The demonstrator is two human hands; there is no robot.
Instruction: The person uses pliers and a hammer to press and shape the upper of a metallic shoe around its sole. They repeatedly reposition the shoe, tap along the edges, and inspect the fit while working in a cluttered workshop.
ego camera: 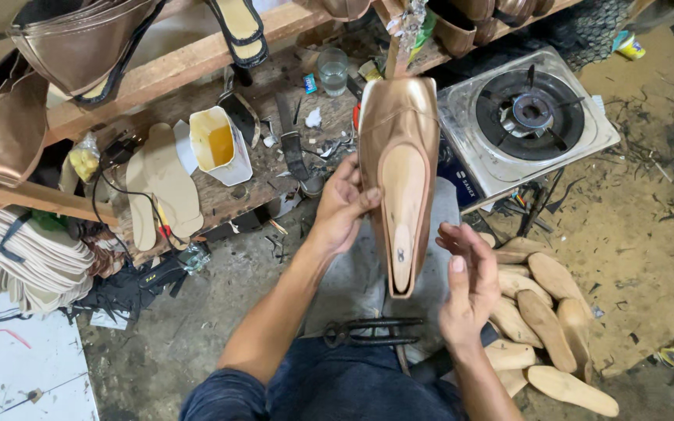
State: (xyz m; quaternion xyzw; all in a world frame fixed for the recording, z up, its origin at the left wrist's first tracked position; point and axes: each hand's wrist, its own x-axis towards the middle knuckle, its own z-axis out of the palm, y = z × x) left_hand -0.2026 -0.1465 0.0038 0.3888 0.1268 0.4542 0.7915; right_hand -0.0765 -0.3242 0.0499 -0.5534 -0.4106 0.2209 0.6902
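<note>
Bronze leather, shiny and smooth, is stretched over the wooden shoe last (399,171) that I've got up in front of me, sole side facing my eyes. My left hand (343,206) grips it from the left edge, thumb pressed onto the pale wood of the bottom, fingers curled round behind the upper. My right hand (468,284) is off it, hanging open just beside the heel end, fingers loosely bent, palm turned toward the last, holding nothing.

Toe of the last points away from me, toward the workbench (220,183); heel points back at my lap. Black pincers (372,331) lie across my knees on the dark jeans, directly under the heel of the last, untouched.

Off to my right, on the dirt floor, sits a heap of bare wooden lasts (544,312), just beside my right wrist. Further up, a single-burner gas stove (528,117) stands near the toe of the shoe, right of it.

On the bench to my left: a white tub of yellow glue (218,144), flat insoles (164,183) lying beside it, and a drinking glass (333,72) further back. More bronze uppers (79,43) hang off the wooden rack above.
</note>
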